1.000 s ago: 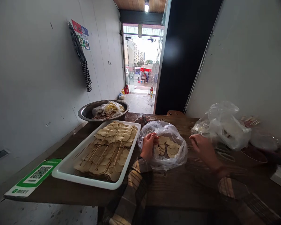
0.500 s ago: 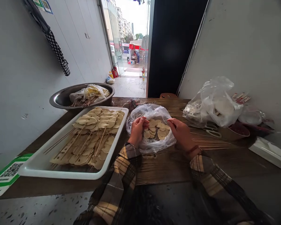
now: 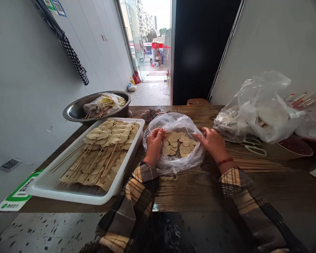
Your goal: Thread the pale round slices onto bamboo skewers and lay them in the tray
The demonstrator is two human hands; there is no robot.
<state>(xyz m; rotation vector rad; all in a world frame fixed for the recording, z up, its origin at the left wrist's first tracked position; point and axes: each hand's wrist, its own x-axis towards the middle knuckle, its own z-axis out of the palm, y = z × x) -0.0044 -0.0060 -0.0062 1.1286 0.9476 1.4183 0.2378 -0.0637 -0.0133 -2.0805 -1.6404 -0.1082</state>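
Both halves of my grip are at the clear plastic bag (image 3: 183, 164) now: my left hand (image 3: 153, 146) curls at its left rim, fingertips close together, and my right hand (image 3: 214, 143) is at its right rim, thumb and fingers a little apart. I cannot tell whether either one pinches film, a slice or a stick. A second ago my right hand was a blur well to the right of the bag; half a second ago it had reached the rim, so I judge the work centres here, two-handed.

Beneath everything runs my dark wooden table (image 3: 189, 196). On my left, the white plastic tray (image 3: 68, 197) holds overlapping layers of skewered slices (image 3: 118, 133), looking just as before. Behind it stands the metal basin (image 3: 71, 112). Between my hands the bag lies open, its loose tan slices (image 3: 184, 143) inside. Right of my right hand are scissors (image 3: 255, 147), and near them bare thin skewers (image 3: 252, 165) lie spread on the table.
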